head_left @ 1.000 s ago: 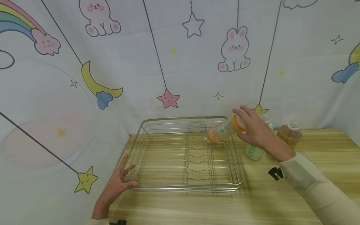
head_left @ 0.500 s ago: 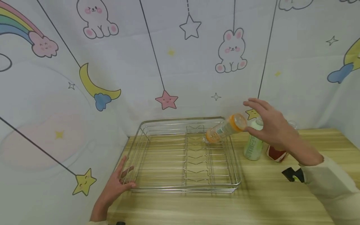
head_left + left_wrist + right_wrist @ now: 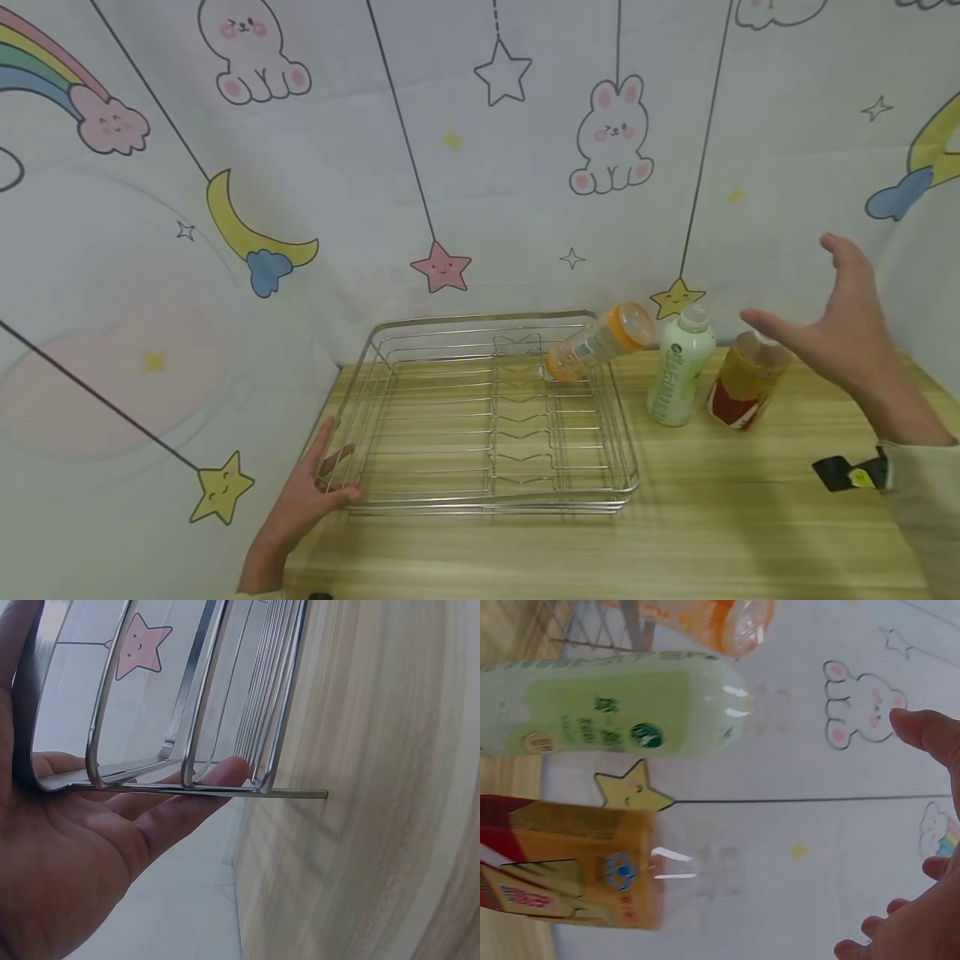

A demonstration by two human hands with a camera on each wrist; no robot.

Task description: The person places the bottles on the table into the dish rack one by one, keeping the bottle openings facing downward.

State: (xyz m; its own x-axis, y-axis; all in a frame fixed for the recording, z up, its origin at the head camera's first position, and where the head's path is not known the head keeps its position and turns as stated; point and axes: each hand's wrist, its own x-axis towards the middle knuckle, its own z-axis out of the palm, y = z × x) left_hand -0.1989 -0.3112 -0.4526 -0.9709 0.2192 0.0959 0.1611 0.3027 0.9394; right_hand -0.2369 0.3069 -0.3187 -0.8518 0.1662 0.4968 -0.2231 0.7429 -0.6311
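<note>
Orange-labelled plastic bottle [image 3: 748,383]: presumably light, slick, best gripped at midsection. Right hand [image 3: 847,337]: spread wide, empty. Left hand [image 3: 307,492]: gripping wire dish rack [image 3: 480,318].

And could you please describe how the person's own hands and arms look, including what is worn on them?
The left hand and right hand wear no gloves. The right sleeve is cream and reaches the wrist; at its end sits a black piece with a yellow-green mark. At the left wrist, only a pale cuff edge and something dark show.
</note>
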